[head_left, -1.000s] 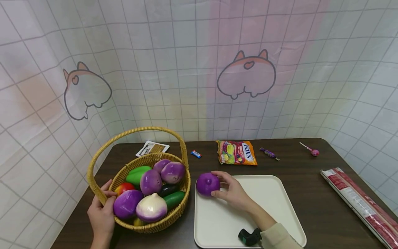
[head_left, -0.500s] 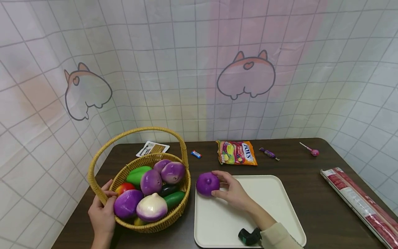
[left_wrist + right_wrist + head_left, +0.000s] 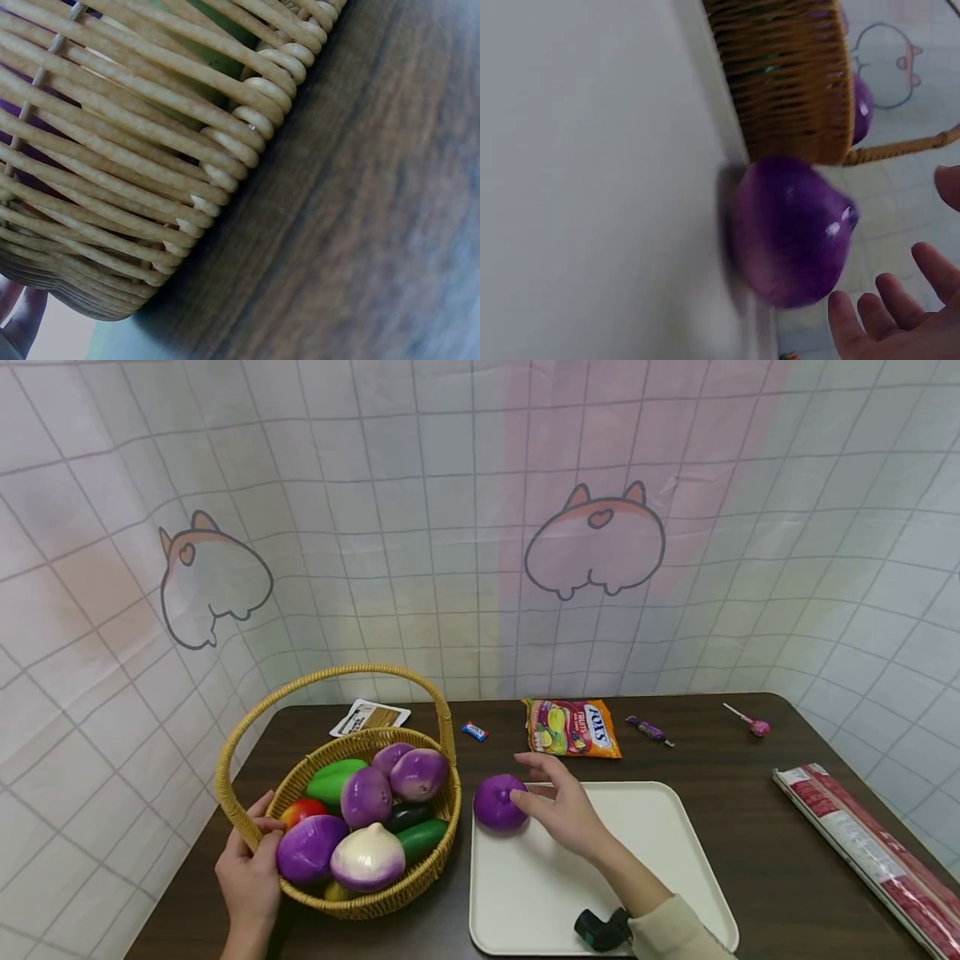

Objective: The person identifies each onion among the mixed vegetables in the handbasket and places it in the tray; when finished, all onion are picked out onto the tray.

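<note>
A purple onion sits at the far left corner of the white tray, its pointed tip up. Beside it my right hand is spread with nothing in its grasp. In the right wrist view the fingers stand apart from the onion. My left hand holds the wicker basket at its left rim, by the foot of the handle. Inside lie several purple vegetables, a white-and-purple onion, a red fruit and green vegetables.
Behind the tray lie a candy bag, a purple wrapped candy, a small blue packet and a lollipop. A white-and-brown packet is behind the basket. A long red package lies at the right.
My right hand has let go of the onion, its fingers lifting and spreading away. The onion stays on the tray. My left hand keeps its hold on the basket.
</note>
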`<state>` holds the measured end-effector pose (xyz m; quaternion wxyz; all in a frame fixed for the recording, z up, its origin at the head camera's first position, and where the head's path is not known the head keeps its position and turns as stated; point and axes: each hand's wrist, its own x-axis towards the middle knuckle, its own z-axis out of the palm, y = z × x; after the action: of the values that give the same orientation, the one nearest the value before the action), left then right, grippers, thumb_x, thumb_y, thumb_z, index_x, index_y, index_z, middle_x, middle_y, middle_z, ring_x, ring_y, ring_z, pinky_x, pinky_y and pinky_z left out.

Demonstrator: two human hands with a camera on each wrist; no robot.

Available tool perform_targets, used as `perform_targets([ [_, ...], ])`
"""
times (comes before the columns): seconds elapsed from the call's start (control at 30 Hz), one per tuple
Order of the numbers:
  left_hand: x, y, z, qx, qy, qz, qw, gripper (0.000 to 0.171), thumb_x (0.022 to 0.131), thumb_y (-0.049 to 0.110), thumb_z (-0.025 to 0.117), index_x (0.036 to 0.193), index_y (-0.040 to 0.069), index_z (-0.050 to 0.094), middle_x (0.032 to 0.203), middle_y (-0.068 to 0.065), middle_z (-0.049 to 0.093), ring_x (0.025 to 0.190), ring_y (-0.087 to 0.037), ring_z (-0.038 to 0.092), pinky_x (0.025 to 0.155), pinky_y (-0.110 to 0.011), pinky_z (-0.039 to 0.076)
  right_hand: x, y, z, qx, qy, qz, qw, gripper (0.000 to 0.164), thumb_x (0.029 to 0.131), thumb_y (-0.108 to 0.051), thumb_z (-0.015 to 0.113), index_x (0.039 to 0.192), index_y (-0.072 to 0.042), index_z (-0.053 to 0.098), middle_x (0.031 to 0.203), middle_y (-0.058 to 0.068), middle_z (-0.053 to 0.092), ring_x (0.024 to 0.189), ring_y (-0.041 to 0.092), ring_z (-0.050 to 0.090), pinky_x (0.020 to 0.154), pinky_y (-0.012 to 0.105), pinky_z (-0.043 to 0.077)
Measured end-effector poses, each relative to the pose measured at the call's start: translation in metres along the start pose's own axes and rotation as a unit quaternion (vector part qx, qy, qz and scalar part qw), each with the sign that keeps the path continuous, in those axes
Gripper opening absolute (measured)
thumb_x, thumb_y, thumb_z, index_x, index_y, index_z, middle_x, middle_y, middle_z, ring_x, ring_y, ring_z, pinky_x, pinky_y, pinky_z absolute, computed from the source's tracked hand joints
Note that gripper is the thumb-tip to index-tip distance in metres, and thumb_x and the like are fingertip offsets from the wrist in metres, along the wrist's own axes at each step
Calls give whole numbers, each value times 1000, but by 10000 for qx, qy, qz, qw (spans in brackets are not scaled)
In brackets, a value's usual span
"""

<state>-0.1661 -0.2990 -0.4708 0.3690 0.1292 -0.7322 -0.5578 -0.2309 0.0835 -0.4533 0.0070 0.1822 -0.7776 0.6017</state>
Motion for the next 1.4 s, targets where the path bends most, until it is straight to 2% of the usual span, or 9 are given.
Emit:
perform_targets([
  [0.17,0,1,0,-37,-4,-63,10000,8,89,-3,57,90,-9,63,126,-7,66,116,-5,56,90,-9,37,-2,-25,9,173,-83,-358,9992,45,93,-18,65,136,-11,51,142,11,48,128,37,47,100,45,45],
  [0.3,-1,-1,-1,-89,-9,-98,9999,8,89,-4,57,89,-10,63,126,-6,66,115,-4,56,90,-10,37,-3,-42,24,511,-317,-638,9961,43,93,-13,63,134,-8,51,140,14,49,125,37,49,100,41,46],
  [0.47,0,-1,0,-122,-14,-69,9999,8,88,-5,57,88,-9,63,126,-6,66,116,-5,55,90,-10,37,-4,-60,47,798,-825,-995,9884,40,93,-11,62,132,-4,53,135,18,53,120,38,52,99,43,46],
  [0.7,-1,1,0,-232,25,-242,9994,8,88,-4,56,87,-10,62,127,-7,66,116,-7,55,90,-10,37,-5,-67,77,1015,-1534,-1368,9734,42,95,-18,59,134,-5,51,135,15,53,118,22,50,98,45,45],
  [0.8,-2,1,-1,-186,29,-239,9995,8,88,-4,56,87,-10,62,127,-8,65,116,-7,56,90,-10,37,-5,-67,87,1039,-1665,-1375,9709,42,95,-21,60,135,-9,51,135,9,53,117,18,51,99,43,46],
  [0.93,-1,1,0,-147,12,-138,9998,9,89,-5,55,87,-10,62,127,-8,65,116,-7,56,90,-11,37,-2,-64,98,1168,-1868,-1387,9655,45,95,-21,60,136,-7,49,137,12,51,119,19,51,101,40,45],
  [1.13,0,-1,1,-344,-23,-101,9994,8,88,-6,55,87,-12,61,126,-7,66,116,-8,55,90,-11,37,3,-64,104,1396,-2090,-1303,9591,50,96,-27,57,140,-6,45,142,15,47,126,32,47,105,43,40],
  [1.3,0,-1,1,-295,36,-112,9995,7,87,-7,56,87,-12,61,125,-7,66,115,-7,56,90,-11,37,8,-69,104,1400,-2246,-908,9600,54,95,-31,60,140,-6,45,142,14,47,127,36,46,106,45,38],
  [1.4,0,-1,1,-248,49,-126,9996,7,88,-6,56,86,-12,61,126,-8,66,115,-7,56,90,-11,38,13,-70,105,1489,-2295,-650,9597,53,93,-29,62,138,-5,48,140,12,50,126,31,47,106,46,38],
])
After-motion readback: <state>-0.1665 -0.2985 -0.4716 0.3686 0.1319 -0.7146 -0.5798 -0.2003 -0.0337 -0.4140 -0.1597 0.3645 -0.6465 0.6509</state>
